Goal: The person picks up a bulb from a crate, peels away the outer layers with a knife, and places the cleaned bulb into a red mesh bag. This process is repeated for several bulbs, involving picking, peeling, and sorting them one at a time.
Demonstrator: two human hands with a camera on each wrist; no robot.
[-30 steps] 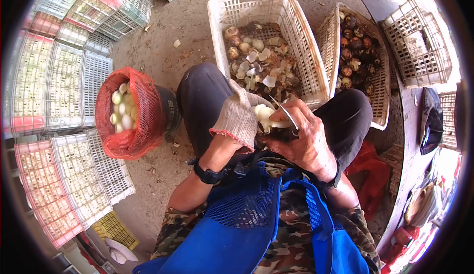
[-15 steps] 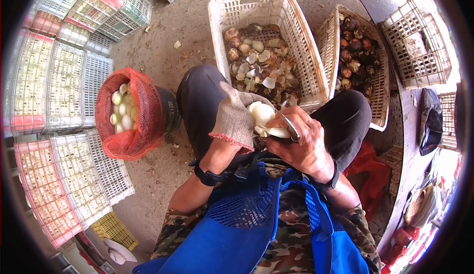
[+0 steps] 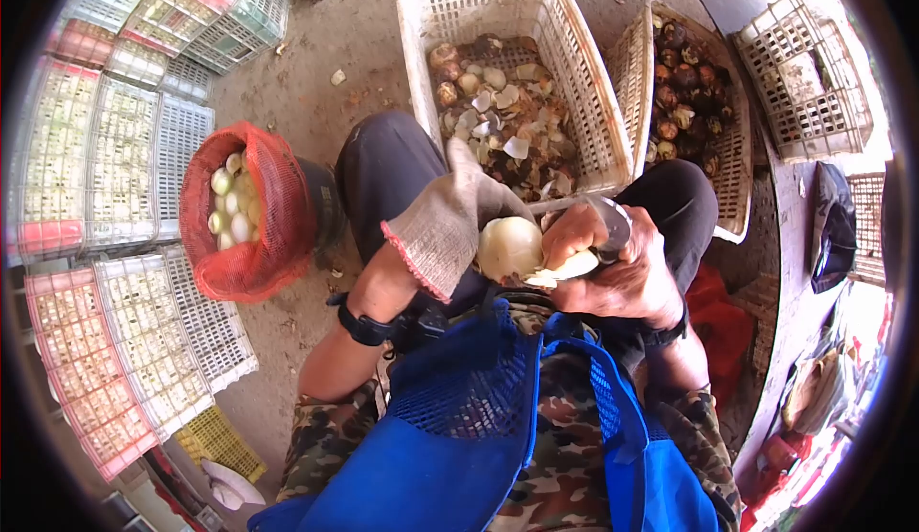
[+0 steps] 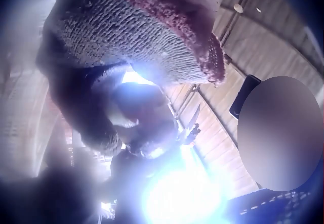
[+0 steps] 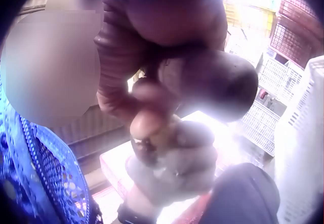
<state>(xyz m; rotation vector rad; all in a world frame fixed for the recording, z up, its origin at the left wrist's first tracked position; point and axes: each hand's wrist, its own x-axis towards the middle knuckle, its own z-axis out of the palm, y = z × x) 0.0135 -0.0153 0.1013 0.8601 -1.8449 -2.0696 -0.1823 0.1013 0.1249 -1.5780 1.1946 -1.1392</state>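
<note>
In the head view my left hand [image 3: 450, 221], in a grey-brown knit glove with a red cuff, grips a pale peeled onion [image 3: 510, 249] above my lap. My bare right hand [image 3: 627, 273] is close against the onion's right side. It holds a knife [image 3: 611, 226], whose curved metal shows over the fingers, and a pale strip of onion layer [image 3: 571, 269] hangs between thumb and index finger. Both wrist views are blurred and glaring; the left one shows the glove [image 4: 116, 37] curled about the bulb.
A white crate [image 3: 598, 82] of peelings and brown onions stands ahead of the knees. Right of it, another crate [image 3: 627, 77] holds dark onions. A red mesh bag [image 3: 278, 202] with pale peeled onions stands at left, near stacked crates [image 3: 129, 158].
The onion has turned to show its round, pale side. My right hand has drawn slightly right, the strip now between its fingers, and the left forearm has swung outward.
</note>
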